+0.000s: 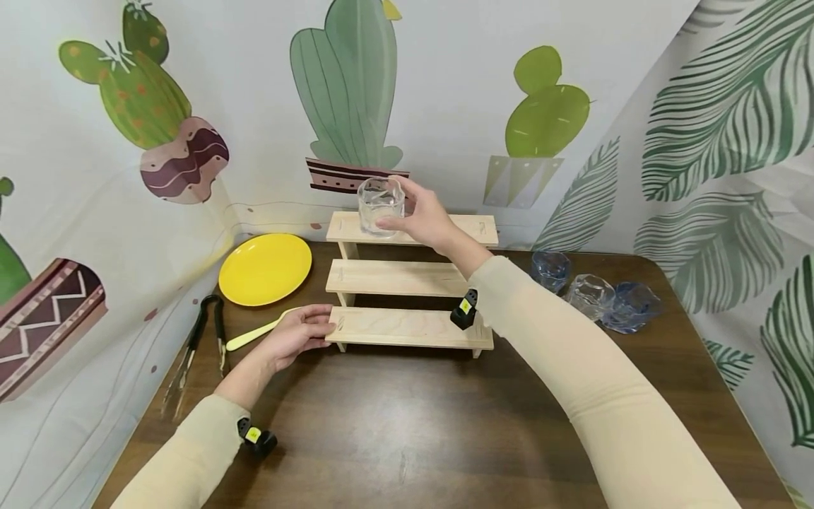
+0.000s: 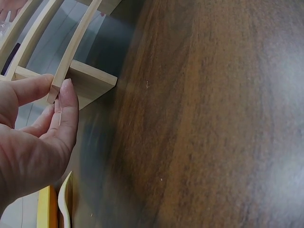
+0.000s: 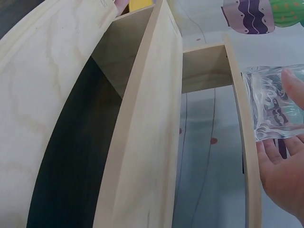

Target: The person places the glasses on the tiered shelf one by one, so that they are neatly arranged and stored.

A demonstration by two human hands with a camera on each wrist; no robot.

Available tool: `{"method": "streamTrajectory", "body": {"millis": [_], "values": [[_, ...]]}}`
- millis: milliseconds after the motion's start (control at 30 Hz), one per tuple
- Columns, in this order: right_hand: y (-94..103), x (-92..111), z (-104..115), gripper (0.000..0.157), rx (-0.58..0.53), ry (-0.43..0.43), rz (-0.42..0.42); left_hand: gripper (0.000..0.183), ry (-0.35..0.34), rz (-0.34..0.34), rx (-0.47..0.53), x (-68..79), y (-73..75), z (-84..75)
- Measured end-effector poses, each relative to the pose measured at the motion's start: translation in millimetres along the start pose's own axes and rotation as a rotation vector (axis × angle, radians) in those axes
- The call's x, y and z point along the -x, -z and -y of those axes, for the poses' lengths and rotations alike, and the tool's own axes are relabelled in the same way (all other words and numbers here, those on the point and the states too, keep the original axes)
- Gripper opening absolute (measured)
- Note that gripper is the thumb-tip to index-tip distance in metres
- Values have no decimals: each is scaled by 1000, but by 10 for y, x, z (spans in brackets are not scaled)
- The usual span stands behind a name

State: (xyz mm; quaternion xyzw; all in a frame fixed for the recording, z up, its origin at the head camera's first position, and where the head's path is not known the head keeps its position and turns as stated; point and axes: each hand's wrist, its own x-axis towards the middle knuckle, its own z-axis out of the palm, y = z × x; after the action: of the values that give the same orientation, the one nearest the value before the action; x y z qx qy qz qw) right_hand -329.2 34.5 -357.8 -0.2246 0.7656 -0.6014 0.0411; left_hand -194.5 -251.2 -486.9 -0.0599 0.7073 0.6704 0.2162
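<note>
A light wooden three-step shelf [image 1: 394,277] stands in the middle of the table. My right hand [image 1: 432,220] holds a clear drinking glass [image 1: 376,201] at the left half of the top step. In the right wrist view, the glass [image 3: 270,102] is at the top board, with the thumb against its side; whether its base bears fully on the board I cannot tell. With thumb and fingers, my left hand [image 2: 40,142] pinches the left end of the lowest board [image 2: 71,50]. Part of the middle step is hidden by my right arm.
Left of the shelf are a yellow plate [image 1: 266,270], a pale yellow utensil [image 1: 254,335] partly behind my left hand, and black-handled tongs [image 1: 205,322]. At right stand a blue glass [image 1: 550,270], a clear glass [image 1: 590,295] and another blue glass [image 1: 632,307]. A cactus-print cloth hangs behind.
</note>
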Motion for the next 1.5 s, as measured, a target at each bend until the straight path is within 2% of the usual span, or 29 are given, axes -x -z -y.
{"method": "streamTrajectory", "body": {"millis": [500, 800, 933, 1033, 1233, 1500], "values": [[-217, -86, 38, 85, -4, 24, 16, 61, -34, 11, 5, -37, 19, 62], [-201, -76, 59, 85, -17, -1, 7, 62, -37, 20, 4, -37, 7, 45], [-185, -52, 55, 92, -23, -4, 2, 62, -36, 17, 2, -34, 9, 47], [-149, -20, 48, 95, -12, 2, 7, 62, -34, 13, -1, -30, 10, 48], [-7, 93, 46, 90, 2, 48, 20, 63, -35, 15, -3, -45, -2, 46], [255, 364, 94, 84, 11, 126, 25, 62, -35, 2, -6, -42, -11, 55]]}}
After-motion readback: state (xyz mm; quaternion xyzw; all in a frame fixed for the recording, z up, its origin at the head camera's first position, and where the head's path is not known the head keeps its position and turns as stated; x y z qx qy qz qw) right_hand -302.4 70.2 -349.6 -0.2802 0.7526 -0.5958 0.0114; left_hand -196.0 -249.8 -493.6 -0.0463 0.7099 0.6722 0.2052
